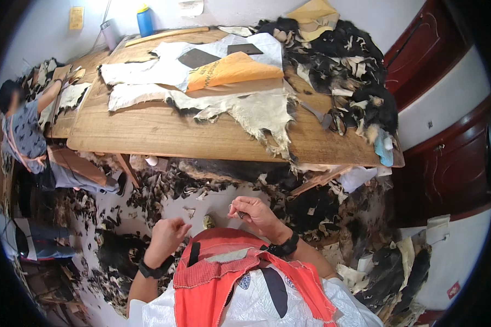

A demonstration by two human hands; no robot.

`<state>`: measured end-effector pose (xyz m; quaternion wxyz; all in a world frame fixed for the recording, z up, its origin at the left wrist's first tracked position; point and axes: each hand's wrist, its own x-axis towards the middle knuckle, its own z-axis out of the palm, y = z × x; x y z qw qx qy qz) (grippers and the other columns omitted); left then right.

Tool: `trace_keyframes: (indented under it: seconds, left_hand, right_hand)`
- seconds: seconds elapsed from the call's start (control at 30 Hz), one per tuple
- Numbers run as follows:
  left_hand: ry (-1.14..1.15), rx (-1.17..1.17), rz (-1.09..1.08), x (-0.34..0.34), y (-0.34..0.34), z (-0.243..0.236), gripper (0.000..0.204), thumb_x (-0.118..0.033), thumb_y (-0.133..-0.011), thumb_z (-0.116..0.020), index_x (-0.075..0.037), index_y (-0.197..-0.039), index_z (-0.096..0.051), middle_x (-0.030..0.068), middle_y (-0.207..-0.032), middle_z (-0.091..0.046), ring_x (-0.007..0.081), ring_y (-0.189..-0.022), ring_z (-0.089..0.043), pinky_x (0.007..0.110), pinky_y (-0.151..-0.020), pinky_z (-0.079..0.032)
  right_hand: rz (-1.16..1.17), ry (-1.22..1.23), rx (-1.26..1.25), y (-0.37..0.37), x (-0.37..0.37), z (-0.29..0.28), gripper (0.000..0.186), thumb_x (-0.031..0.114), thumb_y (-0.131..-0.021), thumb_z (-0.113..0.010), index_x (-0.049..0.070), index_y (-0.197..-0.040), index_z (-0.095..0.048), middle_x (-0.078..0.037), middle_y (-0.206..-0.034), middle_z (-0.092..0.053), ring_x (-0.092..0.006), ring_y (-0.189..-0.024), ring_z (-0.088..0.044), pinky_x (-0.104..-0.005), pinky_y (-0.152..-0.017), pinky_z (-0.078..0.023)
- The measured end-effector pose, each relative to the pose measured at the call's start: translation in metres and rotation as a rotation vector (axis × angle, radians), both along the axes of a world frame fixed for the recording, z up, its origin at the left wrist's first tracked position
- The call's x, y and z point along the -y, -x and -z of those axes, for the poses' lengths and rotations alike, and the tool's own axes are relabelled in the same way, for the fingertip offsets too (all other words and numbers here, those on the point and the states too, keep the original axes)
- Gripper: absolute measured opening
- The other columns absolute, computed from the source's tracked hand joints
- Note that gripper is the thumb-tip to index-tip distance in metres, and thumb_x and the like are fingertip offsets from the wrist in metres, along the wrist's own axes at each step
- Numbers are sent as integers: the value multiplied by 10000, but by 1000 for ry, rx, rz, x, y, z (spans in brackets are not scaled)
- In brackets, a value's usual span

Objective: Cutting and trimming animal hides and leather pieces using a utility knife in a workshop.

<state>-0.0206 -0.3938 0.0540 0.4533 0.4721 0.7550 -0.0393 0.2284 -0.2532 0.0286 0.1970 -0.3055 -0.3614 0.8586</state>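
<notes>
Both my hands are raised in front of my red apron (218,240), apart from each other and short of the table. My left hand (168,238) has its fingers curled together; anything between them is too small to make out. My right hand (255,216) is closed in a pinch, with a small dark spot at the fingers that I cannot identify. Beyond them, on the wooden table (163,131), lies a pale hide (245,111) whose ragged end hangs over the front edge. An orange printed sheet (237,71) and a dark flat piece (199,58) rest on white material.
Scissors (333,119) lie near a heap of black fur scraps (338,60) at the table's right. A blue bottle (144,20) stands at the back. A co-worker (24,125) sits far left. Scraps litter the floor (207,199); dark red doors (447,163) stand right.
</notes>
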Motion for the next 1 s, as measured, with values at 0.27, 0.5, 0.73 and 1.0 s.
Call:
trace_keyframes:
  seconds: [0.27, 0.5, 0.73, 1.0]
  left_hand:
    - [-649, 1184, -572, -23, -72, -16, 368, 8, -935, -630, 12, -1300, -583, 63, -1086, -700, 102, -858, -647, 262, -796, -558]
    - [-346, 790, -281, -20, -57, 8, 207, -132, -970, -624, 48, -1060, -673, 23, -814, -673, 76, -693, -599, 240, -614, -493]
    - [-1102, 1650, -1561, 20, 83, 73, 384, -13, -1016, -392, -18, -1398, -430, -48, -666, -360, 54, -561, -376, 209, -528, -376]
    - [-1597, 856, -1690, 199, 304, 124, 400, -31, -983, -490, -78, -1379, -525, -34, -719, -439, 77, -611, -418, 214, -584, -419]
  right_hand:
    - [-268, -193, 5, 9, 12, -21, 253, 256, -1028, -559, 82, -905, -696, 82, -774, -565, 1, -589, -374, -179, -524, -291]
    - [-281, -297, 109, -7, 8, -7, 206, 245, -1035, -534, 79, -1049, -654, 70, -719, -530, -8, -591, -425, -189, -511, -332]
    - [826, 175, -57, -137, -58, 16, 101, 87, -964, -591, 99, -1061, -618, -2, -758, -583, -78, -622, -547, -188, -444, -363]
    - [1268, -186, 53, -392, -121, 25, 159, 202, -1048, -496, 139, -1148, -602, -2, -983, -679, -68, -849, -650, -171, -490, -383]
